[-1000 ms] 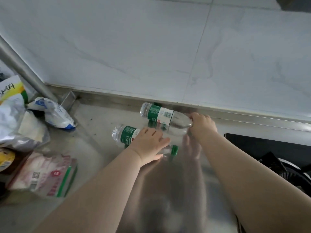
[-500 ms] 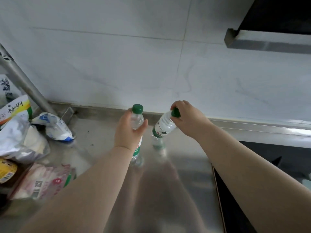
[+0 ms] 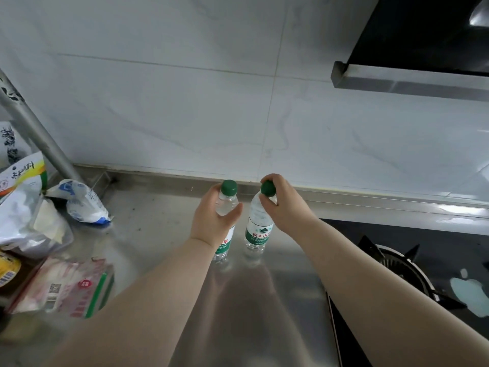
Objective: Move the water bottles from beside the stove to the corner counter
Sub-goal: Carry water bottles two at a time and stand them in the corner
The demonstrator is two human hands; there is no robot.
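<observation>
Two bottles upright, a grip on each!
Left grip (image 3: 211,221) wraps the left bottle (image 3: 225,205) below its cap; right grip (image 3: 287,206) pinches the right bottle (image 3: 258,230) at its green cap. Both stand side by side on the table (image 3: 158,234), beside the stove (image 3: 397,263).

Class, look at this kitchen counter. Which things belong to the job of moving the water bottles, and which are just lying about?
Part of the job: left bottle, held by the left hand; right bottle, held near its cap by the right hand; counter.
Lying about: white-and-blue bag; pink packet; silver bag; hood.
</observation>
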